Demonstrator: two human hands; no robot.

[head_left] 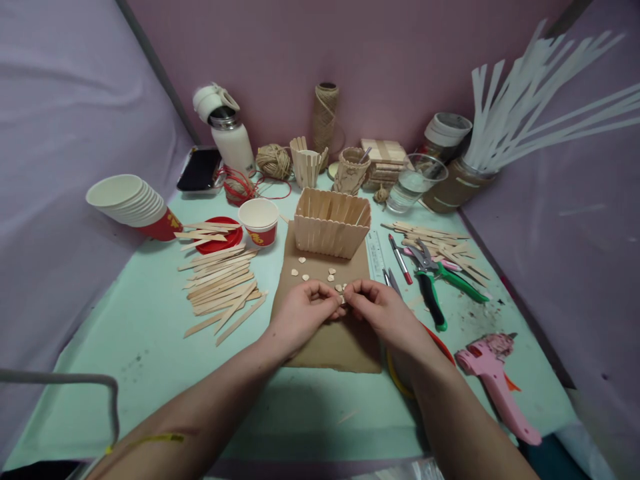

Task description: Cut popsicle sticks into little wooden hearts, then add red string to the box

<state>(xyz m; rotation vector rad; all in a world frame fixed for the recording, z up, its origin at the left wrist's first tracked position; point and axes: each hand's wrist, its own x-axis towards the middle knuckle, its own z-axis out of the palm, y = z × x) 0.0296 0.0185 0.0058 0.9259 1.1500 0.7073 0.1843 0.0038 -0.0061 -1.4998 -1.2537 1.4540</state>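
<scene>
Over the brown cardboard sheet [325,350], my left hand [305,308] and my right hand [380,308] meet with their fingertips pinched together. Between them shows a small wooden piece [342,300], partly covered by the fingers. Several more small, rounded, pale wooden pieces lie loose on the cardboard just beyond my hands, such as one wooden chip [331,271]. Behind these stands a box made of craft sticks [331,233], with scalloped upper edges. Scissors [393,281] lie partly under my right forearm.
Craft sticks [223,287] are piled at left near paper cups [259,223]. On the right lie green-handled cutters [431,293], a marker [400,259], a ruler [375,257] and a pink glue gun [495,380]. A water cup [407,193], twine and a bottle [234,147] stand behind.
</scene>
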